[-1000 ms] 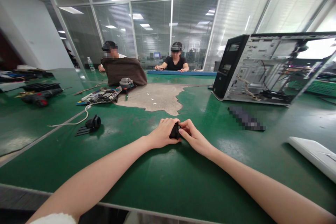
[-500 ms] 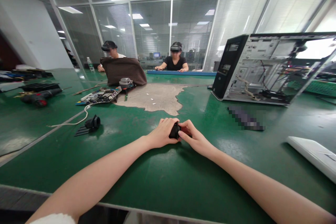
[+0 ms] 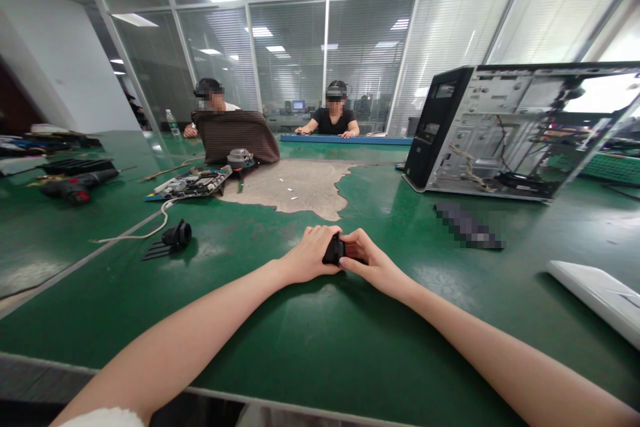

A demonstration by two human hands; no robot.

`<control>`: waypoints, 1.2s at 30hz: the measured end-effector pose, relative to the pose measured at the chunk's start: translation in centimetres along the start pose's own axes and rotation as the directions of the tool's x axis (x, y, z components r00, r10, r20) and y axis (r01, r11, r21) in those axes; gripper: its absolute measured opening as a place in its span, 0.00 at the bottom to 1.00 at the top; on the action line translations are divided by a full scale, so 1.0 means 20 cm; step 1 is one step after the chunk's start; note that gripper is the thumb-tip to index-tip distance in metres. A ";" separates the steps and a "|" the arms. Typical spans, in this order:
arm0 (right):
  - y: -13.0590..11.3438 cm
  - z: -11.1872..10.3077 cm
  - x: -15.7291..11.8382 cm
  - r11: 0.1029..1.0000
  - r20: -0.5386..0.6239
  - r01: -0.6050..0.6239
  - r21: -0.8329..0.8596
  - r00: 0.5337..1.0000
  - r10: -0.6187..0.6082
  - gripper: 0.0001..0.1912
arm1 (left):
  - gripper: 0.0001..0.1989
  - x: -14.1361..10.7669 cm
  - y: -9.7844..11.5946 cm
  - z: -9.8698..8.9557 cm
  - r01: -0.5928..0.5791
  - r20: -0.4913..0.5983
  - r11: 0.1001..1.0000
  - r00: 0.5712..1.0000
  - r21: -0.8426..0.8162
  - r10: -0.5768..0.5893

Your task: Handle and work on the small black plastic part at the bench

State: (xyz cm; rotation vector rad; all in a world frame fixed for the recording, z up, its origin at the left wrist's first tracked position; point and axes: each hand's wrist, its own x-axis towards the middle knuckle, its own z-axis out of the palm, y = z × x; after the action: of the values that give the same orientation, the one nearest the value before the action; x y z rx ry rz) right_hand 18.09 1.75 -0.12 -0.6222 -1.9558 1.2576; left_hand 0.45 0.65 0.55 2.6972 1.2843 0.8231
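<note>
A small black plastic part point(image 3: 332, 253) is held low over the green table in the middle of the head view. My left hand point(image 3: 311, 255) wraps round its left side, fingers over the top. On its right end, the thumb and fingertips of my right hand point(image 3: 365, 257) close from both sides. Its exact kind is unclear because the fingers cover much of it. To the left lies another black piece point(image 3: 176, 235), with a round end and several flat prongs, touched by neither hand.
An open computer case point(image 3: 440, 140) stands at the right, with a dark blurred object point(image 3: 467, 225) before it and a white slab point(image 3: 597, 297) nearer. A circuit board point(image 3: 193, 185), white cable point(image 3: 163, 217) and power drill point(image 3: 80, 188) lie left. Two people sit across the table point(image 3: 310, 347).
My right hand's fingers have shifted slightly on the end of the black part, showing a little more of it. My left hand has stayed in place.
</note>
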 end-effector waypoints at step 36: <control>-0.03 0.00 0.01 0.990 -0.015 -0.077 0.116 0.997 0.080 0.14 | 0.28 0.00 0.00 0.00 0.010 -0.002 1.000 1.000 -0.030 -0.010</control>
State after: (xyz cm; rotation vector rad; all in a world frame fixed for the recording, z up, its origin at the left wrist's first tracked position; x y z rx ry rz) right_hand 17.88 1.64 0.55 -0.6562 -1.8439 1.3966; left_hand 0.52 0.61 0.60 2.6655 1.2748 0.8373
